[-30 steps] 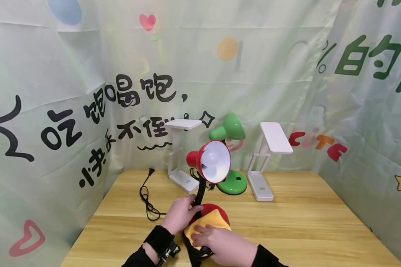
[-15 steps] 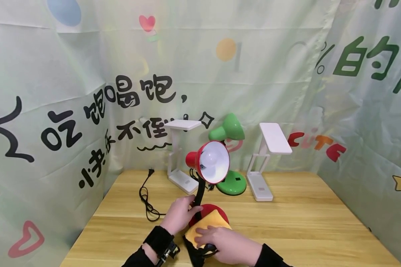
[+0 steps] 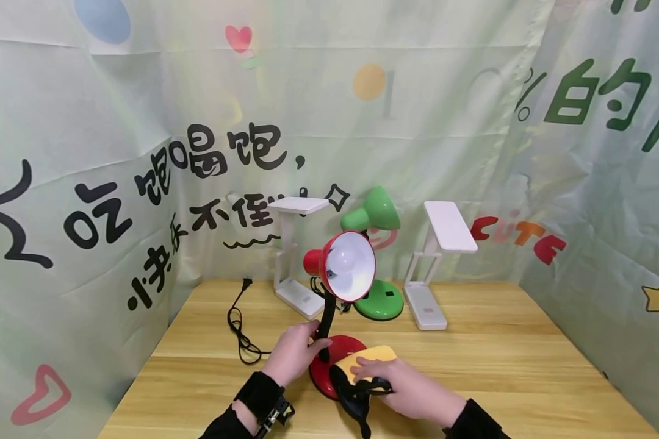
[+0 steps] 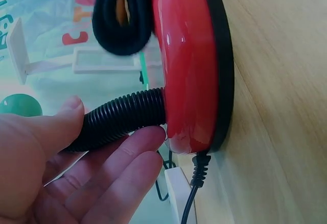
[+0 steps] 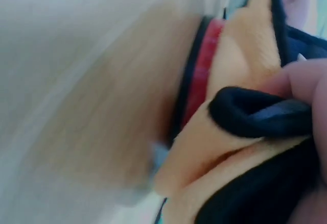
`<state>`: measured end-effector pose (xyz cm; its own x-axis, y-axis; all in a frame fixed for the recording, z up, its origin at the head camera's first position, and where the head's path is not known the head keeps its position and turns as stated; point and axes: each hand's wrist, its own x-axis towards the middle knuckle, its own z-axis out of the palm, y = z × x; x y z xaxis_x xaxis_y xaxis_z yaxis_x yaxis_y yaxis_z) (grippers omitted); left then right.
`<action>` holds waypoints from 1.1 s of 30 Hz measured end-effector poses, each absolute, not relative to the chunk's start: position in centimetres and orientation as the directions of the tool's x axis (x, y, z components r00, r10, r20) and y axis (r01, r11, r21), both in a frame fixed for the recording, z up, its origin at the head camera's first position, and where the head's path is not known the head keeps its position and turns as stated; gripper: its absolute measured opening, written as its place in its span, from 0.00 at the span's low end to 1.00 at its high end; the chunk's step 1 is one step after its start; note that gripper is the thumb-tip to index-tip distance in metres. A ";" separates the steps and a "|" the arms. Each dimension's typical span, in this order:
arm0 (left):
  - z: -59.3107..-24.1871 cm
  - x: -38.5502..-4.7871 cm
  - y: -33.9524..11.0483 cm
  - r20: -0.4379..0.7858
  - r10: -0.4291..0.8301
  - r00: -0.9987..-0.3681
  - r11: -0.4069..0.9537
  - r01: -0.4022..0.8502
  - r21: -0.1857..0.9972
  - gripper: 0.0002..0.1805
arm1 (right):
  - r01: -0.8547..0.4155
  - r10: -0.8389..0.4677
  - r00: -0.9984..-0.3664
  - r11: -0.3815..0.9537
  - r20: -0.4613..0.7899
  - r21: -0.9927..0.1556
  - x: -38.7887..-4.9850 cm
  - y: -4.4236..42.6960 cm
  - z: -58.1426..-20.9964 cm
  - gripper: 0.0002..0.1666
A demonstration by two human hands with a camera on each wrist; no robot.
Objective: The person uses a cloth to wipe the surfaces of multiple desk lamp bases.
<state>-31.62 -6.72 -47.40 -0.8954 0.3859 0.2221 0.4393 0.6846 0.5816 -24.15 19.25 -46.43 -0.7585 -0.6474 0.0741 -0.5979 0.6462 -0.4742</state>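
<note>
A red desk lamp (image 3: 347,266) with a black ribbed neck (image 4: 122,113) stands upright near the front of the table. My left hand (image 3: 291,355) holds the neck low down, thumb on one side and fingers on the other. On the right part of the round red base (image 3: 329,361) lies a yellow cloth (image 3: 372,355) with black edging and a dark reverse side. My right hand (image 3: 403,385) grips the bunched cloth, with folds bulging around the fingers in the right wrist view. The cloth covers part of the base.
Behind the red lamp stand a green desk lamp (image 3: 381,300) and two white folding lamps, one left (image 3: 299,297) and one right (image 3: 425,306). A black cord with a plug (image 3: 241,332) lies on the wooden table (image 3: 500,353) at left. Printed fabric (image 3: 417,91) hangs around the table.
My right hand has moved right and slightly up with the cloth, uncovering the front left of the red base. My left hand stays on the neck.
</note>
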 end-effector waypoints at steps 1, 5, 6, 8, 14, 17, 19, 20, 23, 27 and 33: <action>-47.3 -31.6 -6.7 0.224 0.389 -0.894 0.684 0.443 0.579 0.08 | -0.594 -0.634 -0.769 0.659 0.084 -0.460 -24.4 19.2 -46.5 0.30; -47.0 -31.5 -6.8 0.224 0.397 -0.890 0.687 0.450 0.571 0.09 | -0.589 -0.596 -0.794 0.701 0.123 -0.403 -25.8 18.4 -46.7 0.36; -47.0 -31.5 -6.8 0.224 0.398 -0.889 0.688 0.451 0.569 0.09 | -0.589 -0.590 -0.797 0.710 0.132 -0.386 -26.3 18.1 -46.7 0.36; -46.9 -31.5 -6.8 0.224 0.398 -0.890 0.687 0.451 0.570 0.10 | -0.594 -0.581 -0.799 0.721 0.156 -0.358 -27.2 17.6 -46.8 0.34; -47.0 -31.3 -6.7 0.232 0.397 -0.888 0.672 0.454 0.585 0.07 | -0.571 -0.540 -0.820 0.752 0.189 -0.329 -30.1 16.7 -47.1 0.26; -47.2 -31.4 -6.7 0.231 0.397 -0.888 0.670 0.453 0.589 0.07 | -0.550 -0.512 -0.835 0.755 0.203 -0.356 -31.3 16.3 -47.4 0.25; -47.3 -31.5 -6.7 0.226 0.395 -0.891 0.671 0.447 0.591 0.08 | -0.532 -0.487 -0.846 0.751 0.216 -0.390 -31.9 16.1 -47.5 0.23; -47.3 -31.6 -6.7 0.226 0.395 -0.890 0.671 0.448 0.591 0.08 | -0.523 -0.475 -0.852 0.751 0.221 -0.403 -32.1 16.0 -47.6 0.23; -47.3 -31.6 -6.7 0.230 0.396 -0.889 0.669 0.451 0.590 0.08 | -0.498 -0.445 -0.867 0.761 0.225 -0.416 -32.3 15.8 -47.8 0.22; -47.4 -31.6 -6.7 0.228 0.396 -0.889 0.668 0.449 0.593 0.08 | -0.515 -0.471 -0.857 0.764 0.209 -0.389 -31.7 16.0 -47.4 0.22; -47.6 -31.8 -6.8 0.227 0.394 -0.891 0.675 0.448 0.586 0.09 | -0.547 -0.539 -0.832 0.753 0.133 -0.366 -29.4 17.2 -46.4 0.21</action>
<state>-31.80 -6.81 -47.59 -0.8907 0.3937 0.2273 0.4479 0.6752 0.5860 -29.39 17.16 -46.41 -0.8316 -0.5392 0.1329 -0.5468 0.7531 -0.3658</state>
